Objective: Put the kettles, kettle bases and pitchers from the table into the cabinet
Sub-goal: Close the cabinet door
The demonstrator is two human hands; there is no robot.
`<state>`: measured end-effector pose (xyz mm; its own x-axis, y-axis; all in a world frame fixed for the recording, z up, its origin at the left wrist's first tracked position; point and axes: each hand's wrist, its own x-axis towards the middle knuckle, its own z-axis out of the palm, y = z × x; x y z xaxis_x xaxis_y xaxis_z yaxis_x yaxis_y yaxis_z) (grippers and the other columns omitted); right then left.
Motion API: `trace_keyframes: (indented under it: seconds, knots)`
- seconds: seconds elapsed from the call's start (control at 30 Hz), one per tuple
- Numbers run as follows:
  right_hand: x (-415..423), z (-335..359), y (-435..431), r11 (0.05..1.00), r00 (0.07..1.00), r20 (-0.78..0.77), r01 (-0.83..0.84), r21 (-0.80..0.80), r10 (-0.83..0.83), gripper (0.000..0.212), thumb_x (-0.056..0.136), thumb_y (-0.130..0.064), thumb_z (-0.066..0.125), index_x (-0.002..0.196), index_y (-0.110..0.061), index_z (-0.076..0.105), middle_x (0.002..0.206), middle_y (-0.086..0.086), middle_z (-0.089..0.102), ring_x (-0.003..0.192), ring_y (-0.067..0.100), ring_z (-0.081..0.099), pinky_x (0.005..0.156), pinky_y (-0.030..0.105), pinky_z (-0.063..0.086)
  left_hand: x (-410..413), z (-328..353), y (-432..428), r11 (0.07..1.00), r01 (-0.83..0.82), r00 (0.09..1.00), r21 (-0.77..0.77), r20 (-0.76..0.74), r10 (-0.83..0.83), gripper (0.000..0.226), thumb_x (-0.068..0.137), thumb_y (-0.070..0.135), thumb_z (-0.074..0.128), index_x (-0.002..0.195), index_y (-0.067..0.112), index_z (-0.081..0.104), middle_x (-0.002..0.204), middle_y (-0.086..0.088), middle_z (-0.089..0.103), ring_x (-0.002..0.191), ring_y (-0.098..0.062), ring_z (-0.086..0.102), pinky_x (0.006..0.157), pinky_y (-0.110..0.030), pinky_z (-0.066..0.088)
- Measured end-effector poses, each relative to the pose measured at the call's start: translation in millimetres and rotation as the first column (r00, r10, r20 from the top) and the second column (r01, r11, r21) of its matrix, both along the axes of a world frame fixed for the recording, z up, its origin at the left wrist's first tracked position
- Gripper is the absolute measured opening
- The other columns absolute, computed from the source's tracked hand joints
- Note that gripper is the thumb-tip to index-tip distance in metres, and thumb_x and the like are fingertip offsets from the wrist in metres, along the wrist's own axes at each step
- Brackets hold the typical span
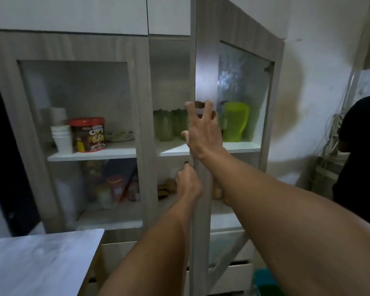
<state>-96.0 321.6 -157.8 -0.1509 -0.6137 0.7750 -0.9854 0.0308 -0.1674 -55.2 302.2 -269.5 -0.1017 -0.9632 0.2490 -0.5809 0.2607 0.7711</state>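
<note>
The grey wood-grain cabinet [73, 45] has two glass-paned doors. Its right door [203, 60] stands partly open, edge toward me. My left hand [189, 183] is closed around that door's edge at mid height. My right hand [202, 131] lies flat against the door's frame higher up, fingers spread. A lime-green pitcher [236, 121] stands on the upper white shelf [239, 147], seen through the door's glass. No kettle or kettle base is in view.
Green glasses [165, 124], a red Choco Chips tub [88, 134] and stacked white cups [61, 137] fill the upper shelf; jars sit on the shelf below. A white table corner [41, 259] is at lower left. A person in black [359, 159] stands at the right.
</note>
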Motion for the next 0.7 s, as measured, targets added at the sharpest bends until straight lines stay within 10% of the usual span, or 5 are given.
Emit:
trace_keyframes:
  seconds: [0.3, 0.7]
  knots:
    - [15, -8, -82, 0.993, 0.988, -0.149, -0.019, 0.121, 0.037, 0.054, 0.087, -0.042, 0.069, 0.133, -0.026, 0.047, 0.156, 0.023, 0.010, 0.139, 0.043, 0.026, 0.113, 0.054, 0.029, 26, 6, -84, 0.992, -0.106, 0.994, 0.073, -0.005, 0.107, 0.038, 0.090, 0.017, 0.066, 0.121, 0.002, 0.051, 0.123, -0.021, 0.062, 0.119, -0.038, 0.056, 0.094, -0.044, 0.051]
    - [15, -1, -224, 0.989, 0.951, -0.293, -0.059, 0.134, 0.096, 0.055, 0.081, -0.049, 0.071, 0.127, -0.030, 0.047, 0.151, 0.020, 0.006, 0.134, 0.041, 0.020, 0.112, 0.061, 0.022, 40, 24, -203, 0.976, -0.187, 0.979, 0.108, 0.107, 0.175, 0.051, 0.085, 0.019, 0.074, 0.128, 0.005, 0.052, 0.128, -0.016, 0.060, 0.118, -0.033, 0.058, 0.091, -0.038, 0.049]
